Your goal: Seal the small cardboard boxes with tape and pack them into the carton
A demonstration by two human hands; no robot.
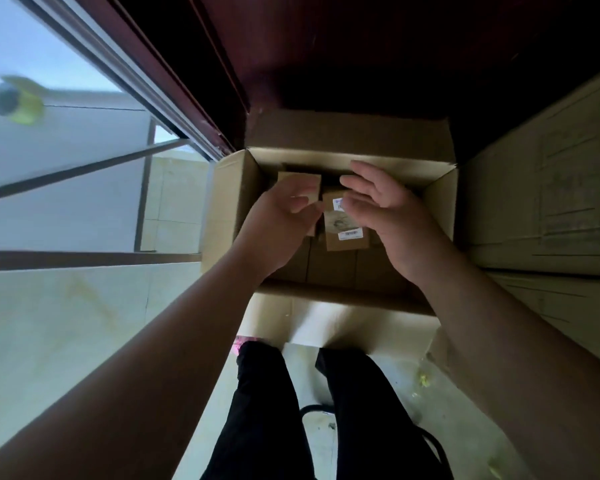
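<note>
We're looking down into the open carton [347, 133], set on the floor between a dark red door frame [201, 98] and a stack of flat cardboard [551, 202] on our right. A blurred yellow tape roll [18, 103] sits well off to the left. Our forearms cross the near rim and hide part of the inside. The left hand [281, 220] curls round a small box [300, 181] over the carton. The right hand [385, 209] is loose, fingers straight and slightly spread, over a labelled box [343, 237] lying inside. Whether it touches, we cannot tell.
</note>
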